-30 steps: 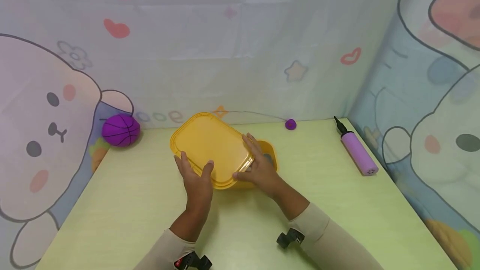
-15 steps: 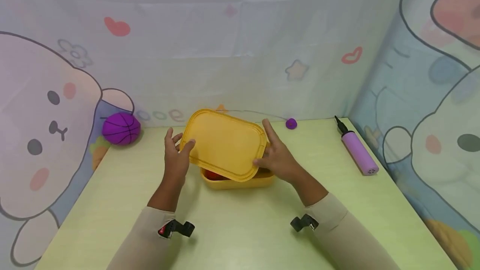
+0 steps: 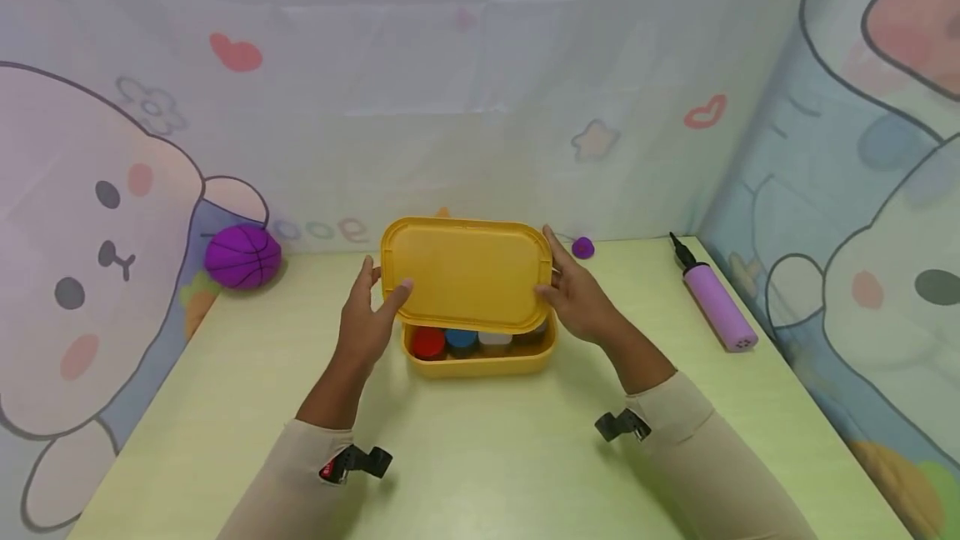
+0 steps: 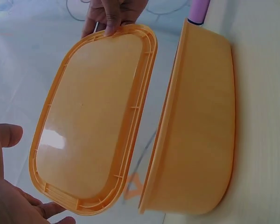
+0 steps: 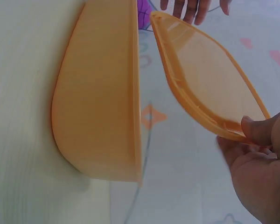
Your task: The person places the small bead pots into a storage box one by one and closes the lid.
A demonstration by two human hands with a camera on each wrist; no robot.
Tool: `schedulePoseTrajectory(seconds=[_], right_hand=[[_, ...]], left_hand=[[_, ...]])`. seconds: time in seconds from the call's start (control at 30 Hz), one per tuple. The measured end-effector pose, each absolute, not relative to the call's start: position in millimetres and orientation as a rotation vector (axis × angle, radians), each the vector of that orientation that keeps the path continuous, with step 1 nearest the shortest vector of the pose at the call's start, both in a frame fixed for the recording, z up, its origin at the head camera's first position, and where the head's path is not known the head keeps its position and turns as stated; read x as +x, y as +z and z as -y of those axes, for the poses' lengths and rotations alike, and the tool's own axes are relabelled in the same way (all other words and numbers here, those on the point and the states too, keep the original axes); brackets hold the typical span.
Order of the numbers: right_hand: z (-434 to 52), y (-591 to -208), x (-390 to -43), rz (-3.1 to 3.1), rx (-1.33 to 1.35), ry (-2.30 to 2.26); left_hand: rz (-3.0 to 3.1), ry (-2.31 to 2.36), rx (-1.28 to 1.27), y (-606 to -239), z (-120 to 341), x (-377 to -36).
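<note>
Both hands hold a yellow lid (image 3: 467,273) by its short ends, tilted with its near edge raised above an open yellow box (image 3: 480,361). My left hand (image 3: 369,315) grips the left end with its thumb on top. On the right end, my right hand (image 3: 573,294) grips the same way. Red (image 3: 428,343), blue (image 3: 461,340) and white (image 3: 495,341) jars show inside the box. In the left wrist view the lid (image 4: 93,121) hangs apart from the box (image 4: 200,126). The right wrist view shows the lid (image 5: 205,74) pinched by my right hand (image 5: 259,154).
A purple toy basketball (image 3: 242,257) lies at the table's back left. A pink hand pump (image 3: 716,302) lies at the right, and a small purple piece (image 3: 582,248) sits by the back wall. Patterned cloth walls close the table (image 3: 480,457) at the back and right.
The lid has been lifted off the box, turned square to it and tilted up. Both hands moved from its near edge to its two ends. The jars now show.
</note>
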State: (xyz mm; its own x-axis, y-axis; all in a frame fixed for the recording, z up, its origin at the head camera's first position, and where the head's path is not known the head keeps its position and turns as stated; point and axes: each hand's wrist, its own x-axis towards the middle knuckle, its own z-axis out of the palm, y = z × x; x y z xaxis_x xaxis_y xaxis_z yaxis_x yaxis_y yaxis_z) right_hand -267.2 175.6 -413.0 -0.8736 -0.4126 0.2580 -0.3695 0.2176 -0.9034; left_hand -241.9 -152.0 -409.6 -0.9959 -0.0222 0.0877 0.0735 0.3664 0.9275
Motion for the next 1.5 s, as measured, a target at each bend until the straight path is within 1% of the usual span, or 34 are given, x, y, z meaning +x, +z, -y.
schedulePoseTrajectory(seconds=[0.13,0.2,0.33,0.53,0.67,0.93,1.0,1.27,1.4,1.5], right_hand=[[-176,-409,-265,-2.676,-0.824,-1.577],[-175,-406,-262,-2.790,-0.793,-1.476],[-171,-399,-256,-2.843,-0.734,-1.398],[-170,-392,-248,-2.870,-0.670,-1.328],[-170,-392,-247,-2.887,-0.627,-1.297],[-165,-401,-245,-2.706,-0.673,-1.540],[-164,-402,-243,-2.688,-0.633,-1.589],[-164,-411,-239,-2.573,-0.335,-1.821],[-163,-417,-241,-2.574,-0.272,-1.882],[-164,-421,-240,-2.547,-0.295,-1.910]], left_hand=[[2.491,-1.722,-0.077,-408,153,-240],[2.476,-1.738,-0.095,-407,154,-240],[2.468,-1.816,-0.131,-407,154,-242],[2.342,-2.007,-0.256,-412,150,-243],[2.299,-2.015,-0.264,-414,149,-242],[2.237,-1.990,-0.247,-416,149,-243],[2.249,-1.987,-0.260,-419,150,-244],[2.371,-1.940,-0.270,-430,151,-243],[2.465,-1.832,-0.283,-437,152,-243],[2.474,-1.754,-0.324,-441,152,-242]])
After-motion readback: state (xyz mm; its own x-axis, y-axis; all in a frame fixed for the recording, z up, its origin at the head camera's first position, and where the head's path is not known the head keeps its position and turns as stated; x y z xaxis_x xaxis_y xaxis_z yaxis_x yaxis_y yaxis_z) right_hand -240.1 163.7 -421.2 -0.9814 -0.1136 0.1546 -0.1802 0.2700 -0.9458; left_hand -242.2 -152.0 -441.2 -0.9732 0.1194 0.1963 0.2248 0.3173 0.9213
